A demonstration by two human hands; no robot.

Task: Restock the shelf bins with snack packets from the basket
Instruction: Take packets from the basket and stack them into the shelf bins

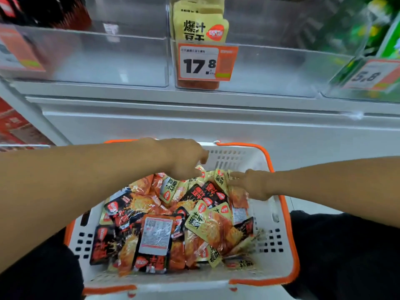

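You face a white metal shelving unit (216,126) whose plain front panel fills the middle of your view. At the left edge sit blurred red cartons (15,124). A strip of pale floor (307,205) shows low right, evenly lit.

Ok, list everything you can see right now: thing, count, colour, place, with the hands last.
basket: one, white with orange rim, below the shelf.
snack packets: many, black, yellow and orange, heaped loose in the basket.
yellow packets in bin: several, yellow, upright in the centre clear bin.
clear bins: at least three, transparent, side by side on the shelf; the left one looks nearly bare.
price tag 17.8: one, orange and white, on the centre bin's front.
price tag 5.8: one, orange and white, on the right bin.
green packets: count unclear, top right.
left hand: over the far packets.
right hand: touching yellow packets.
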